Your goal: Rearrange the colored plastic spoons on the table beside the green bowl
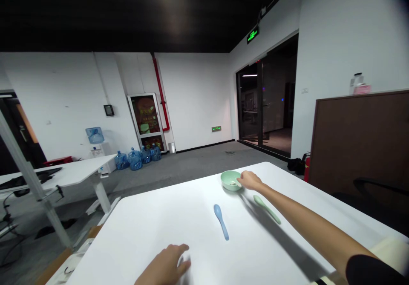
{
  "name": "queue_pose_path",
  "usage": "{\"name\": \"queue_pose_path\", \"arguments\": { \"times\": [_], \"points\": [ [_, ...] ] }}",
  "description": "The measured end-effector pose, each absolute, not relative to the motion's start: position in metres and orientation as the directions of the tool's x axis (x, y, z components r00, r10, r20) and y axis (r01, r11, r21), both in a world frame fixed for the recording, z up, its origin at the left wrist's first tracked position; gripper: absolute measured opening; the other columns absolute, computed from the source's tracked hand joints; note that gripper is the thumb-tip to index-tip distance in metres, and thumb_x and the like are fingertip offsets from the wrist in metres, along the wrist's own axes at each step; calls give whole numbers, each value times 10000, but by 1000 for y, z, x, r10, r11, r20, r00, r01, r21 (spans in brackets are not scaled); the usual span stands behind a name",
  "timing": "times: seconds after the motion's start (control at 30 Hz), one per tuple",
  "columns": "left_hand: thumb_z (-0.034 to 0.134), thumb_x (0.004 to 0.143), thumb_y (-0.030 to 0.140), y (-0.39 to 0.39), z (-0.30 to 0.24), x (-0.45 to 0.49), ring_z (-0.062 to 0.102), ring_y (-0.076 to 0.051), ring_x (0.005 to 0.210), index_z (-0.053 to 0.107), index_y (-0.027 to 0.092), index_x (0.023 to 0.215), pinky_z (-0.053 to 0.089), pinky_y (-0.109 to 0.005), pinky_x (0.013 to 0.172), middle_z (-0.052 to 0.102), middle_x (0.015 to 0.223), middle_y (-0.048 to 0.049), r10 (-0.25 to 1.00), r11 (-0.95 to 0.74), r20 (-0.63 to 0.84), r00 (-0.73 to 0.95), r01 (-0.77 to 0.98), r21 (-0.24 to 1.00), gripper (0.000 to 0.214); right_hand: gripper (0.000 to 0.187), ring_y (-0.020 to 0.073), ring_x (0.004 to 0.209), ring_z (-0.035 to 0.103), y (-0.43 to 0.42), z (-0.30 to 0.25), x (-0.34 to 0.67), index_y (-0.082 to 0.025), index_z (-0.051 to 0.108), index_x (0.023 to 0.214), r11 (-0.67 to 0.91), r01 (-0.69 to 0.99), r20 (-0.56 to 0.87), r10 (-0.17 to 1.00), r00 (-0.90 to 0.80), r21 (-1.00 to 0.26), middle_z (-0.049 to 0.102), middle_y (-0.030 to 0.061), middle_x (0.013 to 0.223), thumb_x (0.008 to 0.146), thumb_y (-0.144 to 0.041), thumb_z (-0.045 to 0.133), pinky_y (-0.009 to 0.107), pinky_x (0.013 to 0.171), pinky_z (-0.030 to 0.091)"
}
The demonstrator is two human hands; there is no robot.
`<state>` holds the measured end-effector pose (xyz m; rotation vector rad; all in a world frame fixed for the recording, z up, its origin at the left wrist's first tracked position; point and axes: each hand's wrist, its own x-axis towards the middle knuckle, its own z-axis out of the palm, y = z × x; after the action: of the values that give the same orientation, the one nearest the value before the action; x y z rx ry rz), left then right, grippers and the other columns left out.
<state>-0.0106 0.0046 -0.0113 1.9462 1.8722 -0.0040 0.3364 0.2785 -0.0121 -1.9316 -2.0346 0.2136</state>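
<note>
My right hand (251, 180) reaches far out over the table, its fingers closed at the right rim of a light green bowl (227, 187). A small whitish piece (233, 184) shows inside the bowl by my fingertips; whether I hold it or the rim is unclear. My left hand (168, 263) is low over the near part of the table, thumb and index finger apart, holding nothing. Between my hands lies a blue spoon (221, 223), its rounded end away from me. A light green spoon (267, 209) lies below my right forearm, slanting towards the right.
The white table (153, 217) has its far edge just beyond the bowl. A brown partition (358, 136) and dark chair (377, 191) stand on the right. Another white table (79, 170) is to the left, with blue water jugs (135, 159) on the floor behind.
</note>
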Motion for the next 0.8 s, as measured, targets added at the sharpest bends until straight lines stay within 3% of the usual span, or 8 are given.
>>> {"name": "queue_pose_path", "arguments": {
  "times": [0.5,0.8],
  "points": [
    [428,862,526,10,-9,-9,564,-271,1163,519,296,1341,401,-408,1016,603,1286,-82,946,-5,-309,94,960,279,538,443,281,1032,636,318,-33,306,-164,651,1100,-26,972,17,999,31,-232,659,149,1152,720,-389,667,306,748,473],
    [441,852,556,12,-13,-12,551,-285,1171,514,314,1345,393,-418,1017,602,1289,-67,947,25,-310,80,947,320,553,503,263,1004,643,317,-34,304,-168,642,1092,-39,964,-3,999,39,-262,659,153,1145,717,-500,686,283,715,460]
  ]
}}
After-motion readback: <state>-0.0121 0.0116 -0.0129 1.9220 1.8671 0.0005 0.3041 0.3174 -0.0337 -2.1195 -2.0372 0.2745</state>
